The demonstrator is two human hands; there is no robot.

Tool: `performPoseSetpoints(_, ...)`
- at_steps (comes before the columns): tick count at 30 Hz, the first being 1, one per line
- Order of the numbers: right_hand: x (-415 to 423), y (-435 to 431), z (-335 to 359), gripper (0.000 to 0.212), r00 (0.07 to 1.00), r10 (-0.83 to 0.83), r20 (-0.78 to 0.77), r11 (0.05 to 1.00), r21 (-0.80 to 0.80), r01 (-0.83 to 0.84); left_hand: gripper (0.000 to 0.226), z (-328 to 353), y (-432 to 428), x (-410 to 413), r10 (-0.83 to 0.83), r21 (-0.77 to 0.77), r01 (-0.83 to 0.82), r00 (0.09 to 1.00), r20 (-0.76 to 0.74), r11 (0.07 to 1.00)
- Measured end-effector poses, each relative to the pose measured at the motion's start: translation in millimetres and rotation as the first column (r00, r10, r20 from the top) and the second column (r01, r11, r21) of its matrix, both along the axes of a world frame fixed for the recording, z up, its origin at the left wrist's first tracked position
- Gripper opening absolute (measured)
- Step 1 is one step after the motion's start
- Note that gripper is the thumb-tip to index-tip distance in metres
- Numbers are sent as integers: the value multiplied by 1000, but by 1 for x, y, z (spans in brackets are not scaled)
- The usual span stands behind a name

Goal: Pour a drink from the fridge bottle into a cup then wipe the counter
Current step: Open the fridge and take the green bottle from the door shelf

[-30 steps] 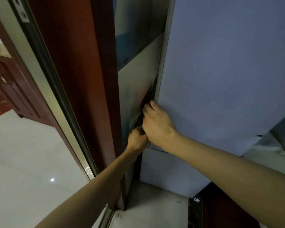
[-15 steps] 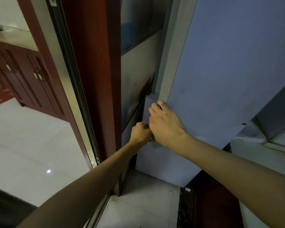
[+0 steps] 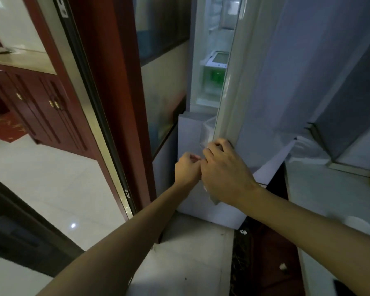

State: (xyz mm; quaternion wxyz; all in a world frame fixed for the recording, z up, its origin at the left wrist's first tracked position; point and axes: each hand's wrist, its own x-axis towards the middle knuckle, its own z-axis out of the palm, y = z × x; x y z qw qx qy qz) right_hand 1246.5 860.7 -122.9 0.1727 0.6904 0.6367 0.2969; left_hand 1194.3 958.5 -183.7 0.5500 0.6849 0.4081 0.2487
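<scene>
Now the fridge door is cracked open: half a second ago its edge sat shut against the cabinet, and here a lit gap runs down the hinge-free side. My right hand has its fingers curled round the lower edge of that door, clamped on it and pulling. My left hand is bunched just beside it, touching the right knuckles; I cannot tell whether it grips the door or only rests closed against the lower panel.

Through the gap I see a door shelf with a green and white carton standing in it. No bottle shows yet, so I judge the drink sits deeper in, hidden behind the door.

The opening is too narrow to reach through, so the door wants swinging wider first. The worktop lies at the right edge of view, and the pale round shape there may be a cup.
</scene>
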Motion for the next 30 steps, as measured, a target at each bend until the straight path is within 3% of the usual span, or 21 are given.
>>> performPoseSetpoints(8, 1, -64, -4, 18, 995, -92, -35, 995, 34, 93, 18, 6, -26, 25, -121, 78, 114, 989, 81, 990)
performPoseSetpoints(12, -2, -89, -3, 16, 980, -184, -72, 980, 65, 189, 15, 0, -39, 27, -269, 80, 263, 960, 73, 961)
performPoseSetpoints(16, -9, -98, 3, 4, 954, -228, -196, 956, 141, 257, 17, 5, -48, 25, -450, 117, 442, 892, 51, 889)
performPoseSetpoints(19, -14, -91, 9, 6, 920, -270, -284, 928, 177, 327, 17, 12, -56, 22, -621, 171, 610, 784, 15, 774)
performPoseSetpoints(24, -4, -76, 18, 27, 727, -462, -509, 804, 105, 585, 17, 6, -79, 16, -825, 228, 822, 554, -113, 521)
performPoseSetpoints(30, 27, -79, 16, 36, 531, -561, -635, 719, -57, 692, 15, 11, -79, 17, -809, 269, 818, 560, -178, 508)
